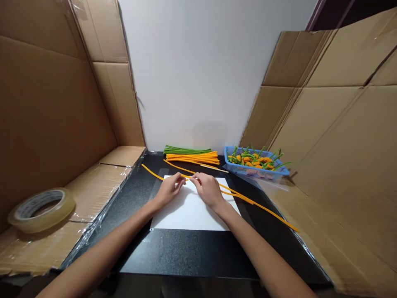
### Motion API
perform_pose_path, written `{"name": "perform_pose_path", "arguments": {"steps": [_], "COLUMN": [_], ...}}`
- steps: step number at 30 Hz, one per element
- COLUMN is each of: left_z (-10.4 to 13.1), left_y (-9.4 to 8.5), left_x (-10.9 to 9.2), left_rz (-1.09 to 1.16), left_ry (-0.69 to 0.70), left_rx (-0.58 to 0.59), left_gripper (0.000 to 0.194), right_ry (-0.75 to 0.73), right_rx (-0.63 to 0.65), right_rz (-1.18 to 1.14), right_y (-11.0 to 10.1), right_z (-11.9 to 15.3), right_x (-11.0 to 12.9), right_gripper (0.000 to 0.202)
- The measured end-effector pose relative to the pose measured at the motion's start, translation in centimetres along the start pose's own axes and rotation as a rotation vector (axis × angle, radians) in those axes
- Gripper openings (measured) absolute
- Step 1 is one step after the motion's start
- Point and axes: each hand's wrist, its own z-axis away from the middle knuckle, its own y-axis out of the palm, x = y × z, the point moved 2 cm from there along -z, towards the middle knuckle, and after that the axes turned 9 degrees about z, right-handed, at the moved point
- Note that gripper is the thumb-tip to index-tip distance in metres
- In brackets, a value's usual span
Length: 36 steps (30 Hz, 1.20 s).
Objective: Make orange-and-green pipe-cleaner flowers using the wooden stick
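Over the upper part of a white sheet (189, 215), my left hand (171, 187) and my right hand (207, 188) are close together, not touching. Long orange pipe cleaners (273, 213) pass by both hands, reaching out past the sheet on the left and right. The fingers of my left hand are pinched on an orange stem (151, 171). My right hand is closed as well, its thumb and forefinger on the orange strands. Where the strands meet between the fingertips is too small to make out.
Behind the sheet lie green stems (186, 150), orange stems (195, 157) and a thin stick (214, 168). A blue basket (254, 169) of orange and green pieces stands at the back right. A tape roll (41, 210) rests on cardboard at left. Cardboard walls flank the black table (186, 252).
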Motion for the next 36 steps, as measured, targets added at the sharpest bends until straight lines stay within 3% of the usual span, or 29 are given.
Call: {"name": "perform_pose_path", "arguments": {"steps": [4, 7, 10, 14, 36], "left_z": [-0.1, -0.1, -0.1, 0.0, 0.3], "left_y": [-0.2, -0.1, 0.0, 0.0, -0.2], "left_x": [-1.6, -2.8, -3.5, -3.7, -4.2], "left_rz": [0.304, 0.402, 0.458, 0.474, 0.445], "left_ry": [-0.012, -0.011, -0.010, -0.015, -0.029], "left_rx": [-0.174, -0.228, -0.259, -0.272, -0.203], "left_gripper": [0.022, 0.025, 0.026, 0.027, 0.026], "right_ry": [0.114, 0.159, 0.142, 0.128, 0.135], "right_rx": [-0.082, -0.054, -0.050, -0.060, -0.087], "right_rz": [-0.310, -0.597, -0.717, -0.768, -0.744], "right_y": [0.4, 1.2, 1.6, 1.7, 1.2], "right_z": [-0.2, -0.2, 0.0, 0.2, 0.3], "right_x": [-0.5, -0.2, 0.5, 1.0, 1.0], "right_gripper": [0.026, 0.031, 0.026, 0.018, 0.031]}}
